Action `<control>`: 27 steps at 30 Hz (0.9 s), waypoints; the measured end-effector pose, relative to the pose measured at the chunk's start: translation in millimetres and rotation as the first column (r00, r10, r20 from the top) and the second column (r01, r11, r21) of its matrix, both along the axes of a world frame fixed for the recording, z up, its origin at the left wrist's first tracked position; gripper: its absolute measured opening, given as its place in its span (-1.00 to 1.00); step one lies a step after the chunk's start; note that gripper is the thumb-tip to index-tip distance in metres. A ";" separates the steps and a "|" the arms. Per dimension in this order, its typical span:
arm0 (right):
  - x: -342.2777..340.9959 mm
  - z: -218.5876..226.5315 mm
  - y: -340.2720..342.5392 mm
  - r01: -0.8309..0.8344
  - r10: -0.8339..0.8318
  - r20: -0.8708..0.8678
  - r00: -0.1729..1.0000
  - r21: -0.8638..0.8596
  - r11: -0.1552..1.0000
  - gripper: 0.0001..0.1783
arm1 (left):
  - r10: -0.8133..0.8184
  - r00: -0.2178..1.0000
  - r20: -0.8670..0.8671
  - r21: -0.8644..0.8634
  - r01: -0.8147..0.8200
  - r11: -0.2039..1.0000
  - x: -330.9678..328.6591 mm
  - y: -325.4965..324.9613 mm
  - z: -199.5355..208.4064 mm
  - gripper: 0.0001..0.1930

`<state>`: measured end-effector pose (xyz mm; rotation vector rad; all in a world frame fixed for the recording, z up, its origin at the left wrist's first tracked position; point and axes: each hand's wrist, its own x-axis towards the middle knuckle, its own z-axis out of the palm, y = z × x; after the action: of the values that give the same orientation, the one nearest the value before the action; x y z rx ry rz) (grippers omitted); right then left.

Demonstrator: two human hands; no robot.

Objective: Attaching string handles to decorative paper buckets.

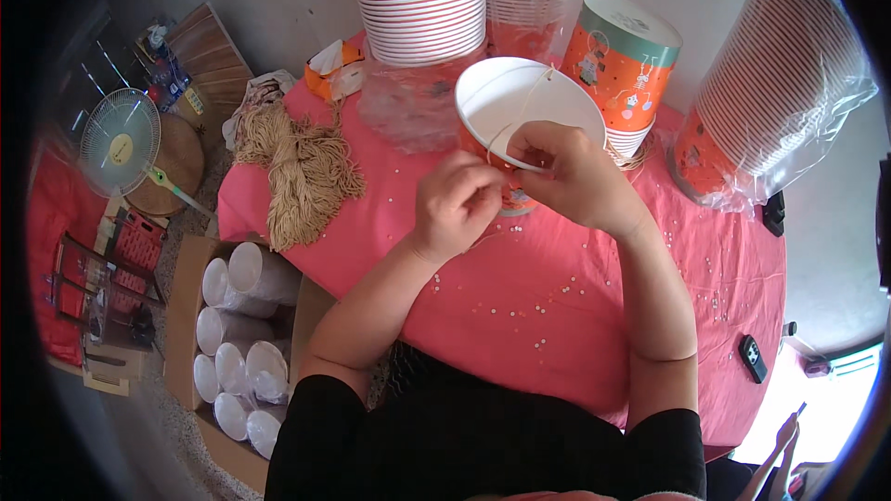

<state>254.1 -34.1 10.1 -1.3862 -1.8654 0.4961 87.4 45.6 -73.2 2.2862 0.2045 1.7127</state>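
A paper bucket (531, 93), white inside and orange outside, stands on the pink-covered table in front of me. A thin tan cord (531, 91) runs from a knot at its far rim across the opening to the near rim. My right hand (577, 174) is closed at the near rim, its fingers pinching around the cord there. Just left of it, my left hand (455, 202) is closed in a pinch at the bucket's near side, close to the cord. What lies between the left fingertips is too small to make out. My hands hide most of the bucket's front.
Tall stacks of paper buckets (418, 0) stand at the back, with another plastic-wrapped stack (770, 83) at right. An upside-down bucket (622, 65) stands behind my right hand. A bundle of tan cord (302, 172) lies left. A carton (186, 315) of wrapped tubs sits below left.
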 end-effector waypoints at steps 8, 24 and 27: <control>-5.6 -9.2 -4.0 0.039 -0.083 0.256 0.963 0.174 0.984 -0.81 | -0.255 0.849 0.462 -0.630 0.517 0.580 -17.8 10.4 3.4 -0.82; -55.3 -26.7 -11.6 -0.019 0.011 0.033 0.999 0.276 0.961 -0.74 | -0.525 0.429 0.735 -0.475 0.878 0.051 -34.0 20.3 12.4 -0.78; -42.0 -7.9 -17.3 0.000 0.003 -0.014 1.000 0.223 0.975 -0.83 | -0.408 0.532 0.742 -0.542 0.834 0.104 -40.9 27.5 11.1 -0.83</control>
<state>212.1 -51.5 2.2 -1.2285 -1.8486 0.2858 46.5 73.1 -62.2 0.8662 -0.0480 1.0646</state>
